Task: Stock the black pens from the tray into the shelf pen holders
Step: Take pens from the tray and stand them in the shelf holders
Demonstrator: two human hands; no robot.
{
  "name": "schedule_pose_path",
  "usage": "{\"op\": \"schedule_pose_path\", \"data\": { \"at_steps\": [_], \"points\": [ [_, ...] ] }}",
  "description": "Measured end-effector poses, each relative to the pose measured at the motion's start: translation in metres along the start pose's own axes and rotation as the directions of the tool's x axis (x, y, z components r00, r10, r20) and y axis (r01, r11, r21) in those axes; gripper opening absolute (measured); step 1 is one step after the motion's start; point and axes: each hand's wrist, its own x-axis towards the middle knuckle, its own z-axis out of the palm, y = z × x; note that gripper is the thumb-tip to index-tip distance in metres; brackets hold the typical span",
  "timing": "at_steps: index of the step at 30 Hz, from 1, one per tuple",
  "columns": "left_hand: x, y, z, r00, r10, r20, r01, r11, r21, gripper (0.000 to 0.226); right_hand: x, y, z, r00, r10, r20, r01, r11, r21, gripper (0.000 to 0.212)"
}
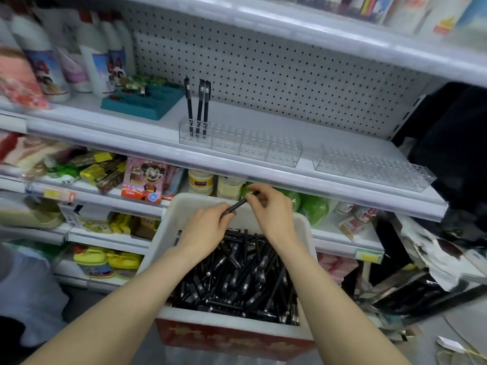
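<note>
Shop aisle, white metal shelving, seen from your head down to your hands.

- Held pen: black, tilted, above the far end of the tray. Your left hand pinches its lower end with curled fingers; your right hand pinches the upper end, fingers bent round it. Both hands hold this one pen and nothing else.
- Tray: white plastic, directly before you, set on a red patterned box. Your forearms reach over it.
- Loose pens: a deep black heap in the tray, lying every way.
- Shelf: white board above the tray, pegboard behind it.
- Holders: clear blocks with rows of holes, in a line near the shelf's front edge; a second line sits further right, just apart from the first.
- Stocked pens: three, upright, in the leftmost holder.
- Teal stand: left of the holders, on the same shelf, with white bottles beyond it.
- Lower shelf, behind the tray's far rim — a pink cartoon box, pale jars, green packs.
- Next shelf down, left — yellow toys.
- Right edge: dark clutter, too blurred for you to identify.
</note>
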Motion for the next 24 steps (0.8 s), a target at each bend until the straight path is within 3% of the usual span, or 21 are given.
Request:
{"op": "schedule_pose_path", "data": {
  "at_steps": [2,4,8,12,16,20,24],
  "points": [
    [0.007,-0.001,-0.013,0.997,0.066,-0.028,-0.063,0.991,0.116,0.017,0.002,-0.002,0.002,0.971,-0.239,-0.018,0.227,0.94,-0.254,0.021],
    [0.016,-0.001,-0.028,0.993,0.12,-0.016,-0.114,0.967,0.229,0.016,0.007,-0.005,0.005,0.92,-0.39,0.046,0.381,0.858,-0.345,0.02],
    [0.037,-0.003,-0.051,0.976,0.219,0.002,-0.209,0.928,0.31,0.025,0.024,-0.009,0.009,0.874,-0.464,0.146,0.482,0.786,-0.387,0.014],
    [0.065,-0.005,-0.076,0.942,0.285,-0.175,-0.222,0.924,0.311,0.052,0.048,-0.016,0.002,0.912,-0.395,0.112,0.406,0.834,-0.373,0.01],
    [0.095,-0.008,-0.101,0.913,0.294,-0.282,-0.189,0.919,0.347,0.05,0.08,-0.047,-0.013,0.988,-0.152,-0.009,0.15,0.981,-0.124,0.015],
    [0.117,-0.015,-0.107,0.913,0.321,-0.251,-0.187,0.877,0.443,0.055,0.124,-0.079,-0.02,0.994,-0.068,-0.09,0.074,0.995,0.063,0.01],
    [0.131,-0.027,-0.1,0.923,0.321,-0.212,-0.179,0.846,0.502,0.065,0.156,-0.095,-0.009,0.993,-0.009,-0.116,0.026,0.99,0.141,0.009]
  ]
}}
